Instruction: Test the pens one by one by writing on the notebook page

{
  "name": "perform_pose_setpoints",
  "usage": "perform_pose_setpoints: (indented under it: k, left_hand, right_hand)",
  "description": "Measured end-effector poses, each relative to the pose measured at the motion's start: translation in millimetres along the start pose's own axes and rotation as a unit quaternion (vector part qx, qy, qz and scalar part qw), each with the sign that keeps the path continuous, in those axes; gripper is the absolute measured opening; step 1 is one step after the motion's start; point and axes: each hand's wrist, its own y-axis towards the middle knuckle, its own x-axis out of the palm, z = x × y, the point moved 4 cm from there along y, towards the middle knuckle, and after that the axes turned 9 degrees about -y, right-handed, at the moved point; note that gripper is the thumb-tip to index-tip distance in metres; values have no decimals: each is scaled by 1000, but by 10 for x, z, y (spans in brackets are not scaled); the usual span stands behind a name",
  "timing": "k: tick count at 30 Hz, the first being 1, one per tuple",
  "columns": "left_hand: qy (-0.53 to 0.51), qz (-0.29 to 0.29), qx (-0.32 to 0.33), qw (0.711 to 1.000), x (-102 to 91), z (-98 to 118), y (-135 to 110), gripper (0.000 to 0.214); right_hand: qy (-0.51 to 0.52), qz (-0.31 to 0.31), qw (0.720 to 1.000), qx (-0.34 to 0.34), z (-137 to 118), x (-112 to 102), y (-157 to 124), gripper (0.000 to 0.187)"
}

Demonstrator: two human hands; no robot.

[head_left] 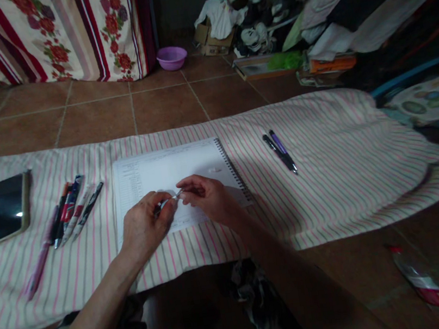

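Over a spiral notebook (162, 167) lying on the striped cloth, both my hands meet with fingertips pinched. Between them is a small, slim, pale piece (178, 193), possibly part of a pen; its kind is too small to tell. My left hand (144, 219) grips its left end with thumb and forefinger. The other end sits in the pinch of my right hand (208, 196), whose fingers partly hide it. Just beyond my right hand, a small white piece (215, 170) rests on the page.
Several pens (73, 208) and a phone (5, 207) lie to the left. Two pens (281, 151) are right of the notebook. The cloth-covered surface (347, 167) ends above a tiled floor (100, 113). A purple basin (172, 59) and a plastic bottle (422, 280) are on the floor.
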Motion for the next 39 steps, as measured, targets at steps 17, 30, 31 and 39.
perform_pose_setpoints:
  k: [17,30,31,39]
  left_hand:
    - [-2,7,9,1000,-13,32,1,29]
    - [15,-11,11,1000,-10,40,-2,27]
    - [15,-12,13,1000,-12,45,-1,27]
    - [17,-19,1,1000,-15,32,-1,26]
  right_hand:
    - [56,-13,997,44,-14,18,17,10]
    - [46,-20,998,37,-17,17,12,9]
    - [44,-19,998,36,-14,18,13,9]
    - [36,-24,999,31,-6,25,13,9]
